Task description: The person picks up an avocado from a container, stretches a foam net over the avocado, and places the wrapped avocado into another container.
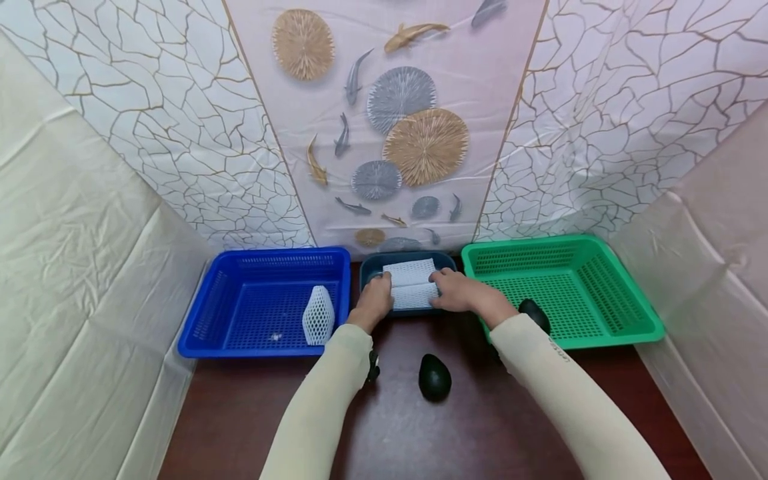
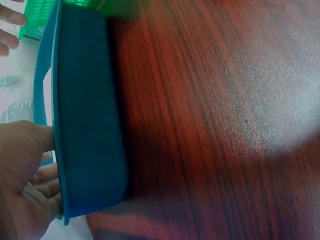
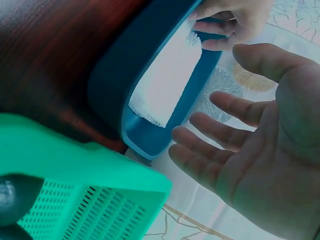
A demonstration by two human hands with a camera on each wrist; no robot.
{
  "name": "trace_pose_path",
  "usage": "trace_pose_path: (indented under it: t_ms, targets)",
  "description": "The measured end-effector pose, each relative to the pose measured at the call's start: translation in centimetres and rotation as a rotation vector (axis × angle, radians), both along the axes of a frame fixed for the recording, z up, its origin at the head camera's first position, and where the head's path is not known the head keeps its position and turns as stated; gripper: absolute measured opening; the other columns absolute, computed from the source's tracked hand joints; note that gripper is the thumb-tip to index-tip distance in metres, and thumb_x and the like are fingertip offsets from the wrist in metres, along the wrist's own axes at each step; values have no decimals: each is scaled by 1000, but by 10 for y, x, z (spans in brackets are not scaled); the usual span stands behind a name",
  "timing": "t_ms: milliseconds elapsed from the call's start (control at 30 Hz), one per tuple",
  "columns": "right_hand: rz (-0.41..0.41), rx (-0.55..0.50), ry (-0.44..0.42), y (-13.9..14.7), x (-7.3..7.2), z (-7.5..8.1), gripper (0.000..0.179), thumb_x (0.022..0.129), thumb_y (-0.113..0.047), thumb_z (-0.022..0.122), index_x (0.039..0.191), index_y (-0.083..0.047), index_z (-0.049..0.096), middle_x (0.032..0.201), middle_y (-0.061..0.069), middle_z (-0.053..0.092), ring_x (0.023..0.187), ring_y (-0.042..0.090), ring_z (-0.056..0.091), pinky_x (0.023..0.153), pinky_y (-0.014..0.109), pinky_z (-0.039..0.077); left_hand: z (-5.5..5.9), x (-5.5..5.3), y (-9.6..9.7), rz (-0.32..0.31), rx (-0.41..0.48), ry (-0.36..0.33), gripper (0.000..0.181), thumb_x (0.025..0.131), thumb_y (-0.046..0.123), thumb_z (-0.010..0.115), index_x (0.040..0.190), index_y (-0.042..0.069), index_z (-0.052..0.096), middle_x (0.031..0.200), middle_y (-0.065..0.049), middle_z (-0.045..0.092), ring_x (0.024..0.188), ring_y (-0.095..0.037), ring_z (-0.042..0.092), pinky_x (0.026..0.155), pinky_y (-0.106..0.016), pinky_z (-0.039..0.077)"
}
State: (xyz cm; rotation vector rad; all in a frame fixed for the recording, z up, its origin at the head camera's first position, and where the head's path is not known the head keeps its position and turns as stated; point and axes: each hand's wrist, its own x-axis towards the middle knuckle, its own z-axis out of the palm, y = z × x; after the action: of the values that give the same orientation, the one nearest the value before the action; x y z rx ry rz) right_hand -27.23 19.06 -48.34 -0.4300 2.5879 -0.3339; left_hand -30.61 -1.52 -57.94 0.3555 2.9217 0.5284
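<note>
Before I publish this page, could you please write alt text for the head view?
A person's left grip and right grip are at opposite ends of white foam netting in a small tray. A blue basket holding a foam sleeve stands left, a green basket holding dark fruit right; one avocado lies on the table.

Tabletop (image 1: 396,433): glossy reddish-brown wood grain.
Koi panel (image 1: 384,213): pinkish, behind the tabletop, printed with gold and grey fish (image 1: 414,37) and lily pads (image 1: 426,147).
Crackle-print cloth (image 1: 150,87): white, tan-veined, behind the tabletop.
Side walls (image 1: 72,253): creased pale fabric, left and right of the tabletop.
</note>
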Motion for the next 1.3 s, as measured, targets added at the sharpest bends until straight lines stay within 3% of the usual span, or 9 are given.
trace_pose_path:
  t_ms: [167,367,467,733,1000,1133,1300]
  targets:
    - [-13,8,-16,-2,-5,-10,57,103,-31,58,150,-1,46,152,25,45,135,38,51,108,52,46,-2,2,1,16,4,28,57,98,11,66,150,5,44,126,-17,67,107,-32,70,90,-46,59]
    - [-29,8,-13,-2,-7,-15,57,103,-31,58,150,0,46,152,25,45,136,37,50,110,52,46,2,4,-2,-21,-7,45,24,99,7,61,121,9,71,114,-10,69,104,-27,68,88,-44,58]
    - [-34,-13,11,1,-8,-17,58,103,-30,59,150,1,45,149,25,47,134,38,51,109,52,46,8,5,-4,-44,21,50,22,97,4,60,111,9,76,111,-11,68,105,-26,67,88,-42,58]
    - [-114,-111,81,10,-10,-23,66,103,-25,60,156,4,33,158,30,36,143,43,42,114,56,41,18,5,-5,-35,149,104,18,94,2,64,108,3,74,106,-12,65,101,-27,66,88,-40,58]
    - [-237,-277,143,19,-7,-21,76,101,-23,65,159,3,25,163,29,28,151,45,29,119,59,34,31,14,-8,-8,319,106,14,95,5,66,108,4,71,110,-13,73,101,-26,69,91,-43,58]
    - [-262,-351,143,26,-2,-24,76,101,-22,66,160,2,25,164,27,29,151,44,31,117,60,36,38,23,-10,-9,396,112,14,96,4,66,109,4,71,113,-14,73,103,-26,68,93,-44,58]
    - [-282,-449,161,32,7,-27,72,101,-21,66,159,1,29,160,26,37,142,43,45,109,57,46,44,33,-11,2,420,140,15,97,6,64,110,6,71,114,-13,73,108,-25,68,95,-43,57]
